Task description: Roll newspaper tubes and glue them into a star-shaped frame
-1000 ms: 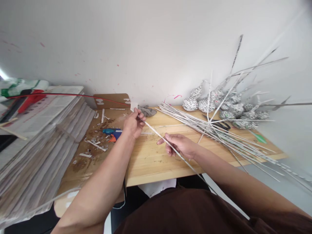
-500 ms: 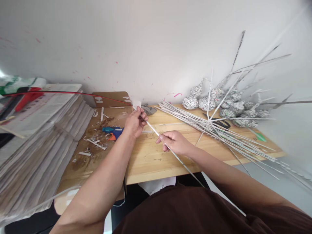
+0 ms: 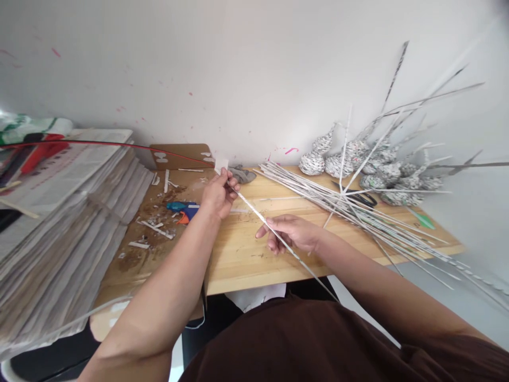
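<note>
Two hands, one paper rod: my left hand pinches it, right hand loosely spread, thumb touching. I count one glue gun, one scissors.

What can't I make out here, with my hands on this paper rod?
All in the head view:
- Left hand: the fingers' exact grip on the rod, hidden by the hand itself.
- Rod's lower end: lost near the shirt.
- Glue gun: one end hidden behind the left forearm.
- Scissors: partly covered by the rod bundle.
- Newspaper: print too small and blurred.
</note>
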A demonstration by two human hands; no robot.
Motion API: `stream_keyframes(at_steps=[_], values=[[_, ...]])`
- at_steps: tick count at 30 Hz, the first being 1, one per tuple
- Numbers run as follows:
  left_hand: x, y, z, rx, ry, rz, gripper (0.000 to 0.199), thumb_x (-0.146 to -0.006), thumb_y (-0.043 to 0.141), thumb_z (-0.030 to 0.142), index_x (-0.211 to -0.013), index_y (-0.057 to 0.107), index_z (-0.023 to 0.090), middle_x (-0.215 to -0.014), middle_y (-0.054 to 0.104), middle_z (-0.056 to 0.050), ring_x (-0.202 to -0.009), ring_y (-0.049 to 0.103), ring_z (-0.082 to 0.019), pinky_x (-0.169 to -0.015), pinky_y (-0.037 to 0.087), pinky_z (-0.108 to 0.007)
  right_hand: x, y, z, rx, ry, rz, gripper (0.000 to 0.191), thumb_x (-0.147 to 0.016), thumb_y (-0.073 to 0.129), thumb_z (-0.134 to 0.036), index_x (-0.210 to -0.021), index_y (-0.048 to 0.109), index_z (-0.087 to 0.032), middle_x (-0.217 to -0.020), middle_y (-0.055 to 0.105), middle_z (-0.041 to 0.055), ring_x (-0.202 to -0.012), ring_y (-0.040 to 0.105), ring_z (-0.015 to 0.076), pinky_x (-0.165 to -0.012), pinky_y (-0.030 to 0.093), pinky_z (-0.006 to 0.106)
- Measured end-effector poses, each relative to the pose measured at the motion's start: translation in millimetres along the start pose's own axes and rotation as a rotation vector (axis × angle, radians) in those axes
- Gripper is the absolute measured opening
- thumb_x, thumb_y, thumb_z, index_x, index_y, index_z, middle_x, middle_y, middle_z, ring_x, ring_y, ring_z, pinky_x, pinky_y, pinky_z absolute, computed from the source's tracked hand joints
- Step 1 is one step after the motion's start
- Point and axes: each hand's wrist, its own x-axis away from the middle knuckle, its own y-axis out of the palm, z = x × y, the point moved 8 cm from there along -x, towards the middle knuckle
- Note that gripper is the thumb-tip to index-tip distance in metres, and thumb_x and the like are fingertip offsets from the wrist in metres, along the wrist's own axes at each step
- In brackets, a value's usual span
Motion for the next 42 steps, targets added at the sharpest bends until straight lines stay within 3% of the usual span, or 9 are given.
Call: stream_keyframes(at_steps=[5, 10, 15, 18, 24, 28, 36, 39, 42], values=[[-1, -2.0, -1, 0.008, -0.005, 0.011, 0.026, -0.091, 0.053, 0.033, -0.071, 0.05, 0.016, -0.051, 0.044, 0.004, -0.043, 0.048, -0.007, -0.034, 0.025, -0.013, 8, -1, -1, 0.085, -0.047, 0.08, 0.038, -0.088, 0.054, -0.05, -0.09, 0.066, -0.013, -0.06, 0.065, 0.0027, -0.052, 0.061, 0.0106, -0.045, 0.04, 0.018], [1, 1.4, 0, 0.071, -0.025, -0.015, 0.028, -0.091, 0.052, 0.034, -0.07, 0.049, 0.016, -0.051, 0.042, 0.004, -0.043, 0.046, -0.006, -0.034, 0.025, -0.012, 10, 1, 3, -0.067, -0.025, 0.054, 0.041, -0.087, 0.053, -0.053, -0.088, 0.065, -0.014, -0.059, 0.064, 0.0013, -0.049, 0.06, 0.011, -0.04, 0.037, 0.019], [3, 4.5, 2, 0.086, -0.028, -0.042, 0.028, -0.089, 0.055, 0.036, -0.071, 0.05, 0.016, -0.052, 0.042, 0.004, -0.043, 0.046, -0.006, -0.034, 0.027, -0.012, 9, -7, 0, 0.0, -0.077, 0.159, 0.038, -0.084, 0.058, -0.051, -0.075, 0.061, -0.014, -0.051, 0.058, -0.0015, -0.043, 0.055, 0.0088, -0.039, 0.034, 0.018], [2, 3.0, 2, 0.093, -0.025, -0.037, 0.028, -0.09, 0.055, 0.036, -0.07, 0.05, 0.016, -0.052, 0.042, 0.004, -0.044, 0.046, -0.006, -0.034, 0.027, -0.012, 13, -7, -1, 0.056, -0.069, 0.204, 0.041, -0.085, 0.053, -0.056, -0.084, 0.062, -0.015, -0.055, 0.058, -0.0015, -0.046, 0.056, 0.0097, -0.039, 0.035, 0.018], [-1, -1.2, 2, 0.083, -0.005, -0.004, 0.028, -0.091, 0.053, 0.035, -0.07, 0.049, 0.016, -0.051, 0.042, 0.004, -0.043, 0.045, -0.005, -0.034, 0.025, -0.012, 28, -9, -11, 0.538, -0.157, 0.367, 0.029, -0.092, 0.047, -0.042, -0.089, 0.063, -0.018, -0.06, 0.062, -0.0005, -0.05, 0.056, 0.0105, -0.053, 0.043, 0.023], [-1, -1.5, 1, 0.063, 0.0, -0.003, 0.028, -0.093, 0.049, 0.033, -0.071, 0.049, 0.016, -0.05, 0.043, 0.004, -0.043, 0.046, -0.006, -0.034, 0.026, -0.012, 36, -6, -21, 0.816, -0.235, 0.462, 0.031, -0.096, 0.038, -0.035, -0.09, 0.065, -0.02, -0.06, 0.063, -0.0002, -0.056, 0.059, 0.0128, -0.061, 0.042, 0.025], [-3, -8.8, 4, 0.087, 0.011, 0.071, 0.028, -0.092, 0.051, 0.035, -0.071, 0.048, 0.017, -0.051, 0.044, 0.005, -0.042, 0.046, -0.006, -0.034, 0.025, -0.013, 51, -4, -28, 1.158, -0.292, 0.593, 0.026, -0.093, 0.044, -0.04, -0.094, 0.058, -0.019, -0.074, 0.063, 0.0051, -0.066, 0.056, 0.0181, -0.062, 0.034, 0.028], [-2, -7.3, 4, 0.113, -0.009, 0.061, 0.028, -0.094, 0.047, 0.035, -0.072, 0.047, 0.017, -0.051, 0.043, 0.005, -0.041, 0.045, -0.006, -0.033, 0.025, -0.013, 51, -10, -16, 0.902, -0.227, 0.51, 0.033, -0.095, 0.038, -0.043, -0.086, 0.058, -0.019, -0.061, 0.054, 0.002, -0.056, 0.05, 0.0153, -0.057, 0.033, 0.027], [-1, -4.7, 2, 0.15, -0.044, 0.032, 0.029, -0.094, 0.045, 0.035, -0.072, 0.046, 0.017, -0.051, 0.041, 0.005, -0.041, 0.044, -0.006, -0.032, 0.024, -0.013, 44, -2, 7, 0.298, -0.099, 0.217, 0.042, -0.095, 0.03, -0.052, -0.088, 0.056, -0.02, -0.047, 0.035, -0.0065, -0.04, 0.034, 0.0113, -0.046, 0.03, 0.025]])
